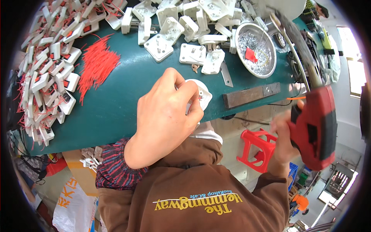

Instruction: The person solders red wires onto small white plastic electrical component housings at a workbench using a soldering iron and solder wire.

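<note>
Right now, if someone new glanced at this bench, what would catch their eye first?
Probably the big red and black tool gripped in the right hand, at the right side of the view. Next might come the bright red wires heaped on the green table, beside the white pile at far left. Near the middle, the left hand holds a white plastic piece at the table's edge.

Beneath our curled left hand (170, 102) we have 1 white plastic housing (206, 94), round-edged, partly hidden, its recessed side showing, at the near edge of the green table (112, 127). In our right hand (284, 133) we grip 1 red-and-black, pistol-shaped tool (317, 127).
</note>
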`<state>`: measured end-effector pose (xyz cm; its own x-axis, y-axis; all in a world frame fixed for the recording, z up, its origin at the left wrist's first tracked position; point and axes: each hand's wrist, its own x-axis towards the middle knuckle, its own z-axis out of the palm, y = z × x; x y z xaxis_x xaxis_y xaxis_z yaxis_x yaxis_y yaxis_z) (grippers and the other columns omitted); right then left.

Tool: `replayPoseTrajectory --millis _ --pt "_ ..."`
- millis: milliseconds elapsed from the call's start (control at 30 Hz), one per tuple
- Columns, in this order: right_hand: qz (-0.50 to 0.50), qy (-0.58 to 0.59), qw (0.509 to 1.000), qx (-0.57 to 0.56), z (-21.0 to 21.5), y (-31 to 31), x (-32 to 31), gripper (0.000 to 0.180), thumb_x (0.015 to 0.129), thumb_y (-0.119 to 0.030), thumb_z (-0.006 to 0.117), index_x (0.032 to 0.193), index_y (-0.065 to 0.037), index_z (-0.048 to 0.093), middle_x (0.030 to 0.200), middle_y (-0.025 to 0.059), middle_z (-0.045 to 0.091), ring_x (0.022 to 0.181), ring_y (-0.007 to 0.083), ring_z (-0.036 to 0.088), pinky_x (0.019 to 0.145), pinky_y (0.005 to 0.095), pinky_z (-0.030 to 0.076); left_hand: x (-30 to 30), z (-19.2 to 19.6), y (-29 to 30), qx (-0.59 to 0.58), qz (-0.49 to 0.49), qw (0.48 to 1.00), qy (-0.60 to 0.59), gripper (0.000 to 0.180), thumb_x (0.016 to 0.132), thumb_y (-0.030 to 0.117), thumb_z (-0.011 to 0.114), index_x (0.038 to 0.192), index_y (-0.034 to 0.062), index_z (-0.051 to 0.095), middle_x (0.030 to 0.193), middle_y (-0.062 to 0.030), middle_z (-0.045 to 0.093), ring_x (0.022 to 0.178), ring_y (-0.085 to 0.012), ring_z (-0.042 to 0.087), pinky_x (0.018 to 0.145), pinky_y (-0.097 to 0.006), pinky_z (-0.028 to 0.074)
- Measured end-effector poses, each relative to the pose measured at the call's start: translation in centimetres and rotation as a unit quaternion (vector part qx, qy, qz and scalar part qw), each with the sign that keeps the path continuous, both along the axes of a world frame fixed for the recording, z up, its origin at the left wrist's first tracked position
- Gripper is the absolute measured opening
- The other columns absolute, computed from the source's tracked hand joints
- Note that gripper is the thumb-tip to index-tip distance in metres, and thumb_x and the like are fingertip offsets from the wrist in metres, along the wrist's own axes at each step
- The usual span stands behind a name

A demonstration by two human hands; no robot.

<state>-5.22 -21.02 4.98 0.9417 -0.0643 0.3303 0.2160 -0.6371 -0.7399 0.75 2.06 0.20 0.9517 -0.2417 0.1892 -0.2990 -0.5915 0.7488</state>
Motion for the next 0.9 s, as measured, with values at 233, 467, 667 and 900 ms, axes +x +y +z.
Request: replayPoseTrajectory --millis 233,467,667,900 --pt "0.176 -0.303 0.915 -0.197 -2.6 3.2 9.8 0.047 0.074 -0.007 0.072 0.115 0.007 0.053 0.096 0.0167 0.067 0.075 0.0193 0.067 0.067 0.0282 0.053 0.0 -0.4 0.0 0.004 -0.012 1.0 -0.006 0.008 0.071 0.008 0.066 0.074 0.0067 0.059 0.079 -0.0077 0.05 0.067 -0.0254 0.057 0.053 -0.037 0.046" --pt "0.23 -0.356 0.889 -0.174 -6.1 3.7 13.5 0.061 0.067 -0.03 0.076 0.115 0.002 0.056 0.083 0.0114 0.066 0.062 0.0209 0.064 0.053 0.0292 0.049 0.1 0.0 -0.2 -0.005 -0.007 1.0 0.01 0.012 0.072 0.013 0.067 0.081 0.0065 0.063 0.084 -0.01 0.053 0.07 -0.0294 0.059 0.058 -0.041 0.048" --pt "0.265 -0.328 0.881 -0.216 -6.3 3.7 13.1 0.065 0.059 -0.018 0.075 0.12 -0.002 0.054 0.066 0.0064 0.056 0.055 0.0205 0.058 0.048 0.0321 0.045 0.1 -0.4 0.0 -0.022 -0.013 1.0 0.003 0.02 0.072 0.017 0.069 0.088 0.0046 0.065 0.091 -0.0132 0.058 0.071 -0.0337 0.062 0.062 -0.044 0.049" --pt "0.258 -0.323 0.885 -0.214 -6.0 3.5 12.8 0.062 0.06 -0.017 0.076 0.116 -0.002 0.056 0.066 0.0063 0.057 0.055 0.0203 0.059 0.049 0.031 0.045 0.5 0.0 0.3 -0.087 -0.036 0.988 0.119 0.017 0.074 0.015 0.066 0.085 0.0024 0.063 0.079 -0.0148 0.06 0.068 -0.0346 0.061 0.062 -0.042 0.048"
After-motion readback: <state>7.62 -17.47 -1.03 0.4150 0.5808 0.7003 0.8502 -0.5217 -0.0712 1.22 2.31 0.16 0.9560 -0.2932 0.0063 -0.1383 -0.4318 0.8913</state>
